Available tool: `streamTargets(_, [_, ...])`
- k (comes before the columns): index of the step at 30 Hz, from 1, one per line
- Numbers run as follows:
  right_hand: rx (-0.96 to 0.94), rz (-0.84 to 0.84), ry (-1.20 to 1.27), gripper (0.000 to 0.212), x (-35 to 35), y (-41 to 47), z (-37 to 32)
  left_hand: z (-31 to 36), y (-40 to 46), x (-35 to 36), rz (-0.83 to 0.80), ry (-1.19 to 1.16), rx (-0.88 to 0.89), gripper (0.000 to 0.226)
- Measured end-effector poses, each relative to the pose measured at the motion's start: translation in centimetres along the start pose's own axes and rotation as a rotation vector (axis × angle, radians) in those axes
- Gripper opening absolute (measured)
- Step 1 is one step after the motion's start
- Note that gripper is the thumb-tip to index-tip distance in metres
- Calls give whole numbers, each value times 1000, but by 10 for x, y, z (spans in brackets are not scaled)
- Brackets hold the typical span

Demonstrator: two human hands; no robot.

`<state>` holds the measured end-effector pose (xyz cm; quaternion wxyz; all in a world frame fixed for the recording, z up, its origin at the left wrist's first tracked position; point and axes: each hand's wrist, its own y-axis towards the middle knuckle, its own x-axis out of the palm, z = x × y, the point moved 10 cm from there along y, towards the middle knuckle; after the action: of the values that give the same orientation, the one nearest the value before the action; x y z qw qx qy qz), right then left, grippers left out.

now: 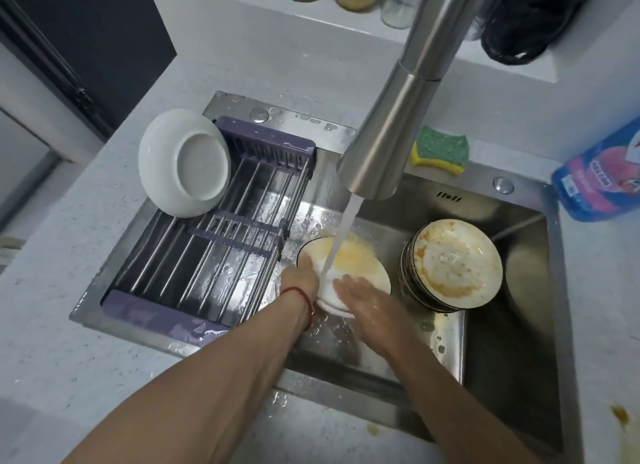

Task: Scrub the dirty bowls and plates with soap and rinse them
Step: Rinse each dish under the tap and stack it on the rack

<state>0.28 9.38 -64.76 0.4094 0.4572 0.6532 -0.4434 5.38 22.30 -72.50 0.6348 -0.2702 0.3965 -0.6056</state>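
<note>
A white plate (360,263) smeared with yellow residue sits tilted under the running water from the steel faucet (384,141). My left hand (301,276) grips the plate's left rim, a red string on its wrist. With straight fingers, my right hand (363,297) lies flat on the plate's lower face. A stack of dirty plates (453,263) with orange stains stands to the right in the sink (512,325). A clean white plate (183,162) leans upside down at the far left of the purple drying rack (221,228).
A green and yellow sponge (441,150) lies on the sink's back ledge. A blue soap bottle (599,176) lies on the right counter. Jars and black cables crowd the back shelf. An orange spill (620,415) marks the counter at the front right.
</note>
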Motion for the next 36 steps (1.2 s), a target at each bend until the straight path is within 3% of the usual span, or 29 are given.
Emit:
streamTargets(1, [-2, 15, 41, 73, -5, 5, -1, 1, 0, 2, -9, -50, -12, 41])
streamTargets(3, [96, 12, 164, 62, -18, 12, -2, 8, 0, 9, -53, -147, -9, 53])
streamTargets(5, [331, 54, 360, 35, -29, 11, 9, 18, -15, 28, -121, -201, 25, 66])
streamTargets(7, [573, 59, 677, 8, -19, 8, 23, 26, -34, 45, -184, -133, 84, 94])
streamTargets(8, [666, 71, 858, 9, -13, 5, 27, 27, -40, 50, -207, -76, 101, 97])
streamTargets(10, [782, 138, 1154, 25, -6, -2, 35, 30, -35, 50, -220, 40, 161, 72])
streamTargets(12, [847, 182, 1397, 26, -7, -8, 42, 31, -20, 31, -159, 156, 184, 59])
streamTargets(15, [841, 151, 1769, 28, -1, -5, 44, 10, -1, 7, -128, 36, 20, 95])
streamTargets(17, [835, 108, 1832, 38, 12, -2, 52, -11, 1, 14, -219, -160, -135, 93])
streamTargets(20, [1000, 275, 1698, 48, 24, -1, 76, -18, -15, 27, -313, -353, -224, 60])
streamTargets(22, [1115, 327, 1329, 63, 22, -5, 80, -18, -16, 25, -241, -399, -224, 52])
streamTargets(24, [1068, 233, 799, 74, 10, 2, 52, -26, -4, 22, -153, -473, -228, 79])
streamTargets(26, [916, 105, 500, 80, 12, 11, 12, -38, 12, 17, -46, -523, -237, 106])
streamTargets(28, [928, 67, 443, 75, 18, 11, 15, -27, -9, 7, 0, -567, -203, 83])
streamTargets(30, [1038, 161, 541, 61, 17, 10, 47, -15, -30, 0, 22, -572, -160, 65])
streamTargets(32, [1005, 174, 506, 50, 12, 16, 48, -12, -36, 1, 6, -563, -137, 66])
streamTargets(34, [820, 168, 335, 54, 2, 27, 17, -8, -41, 2, 10, -601, -136, 73])
streamTargets(36, [775, 192, 384, 58, -3, 23, 9, -1, -44, 0, 19, -536, -96, 73])
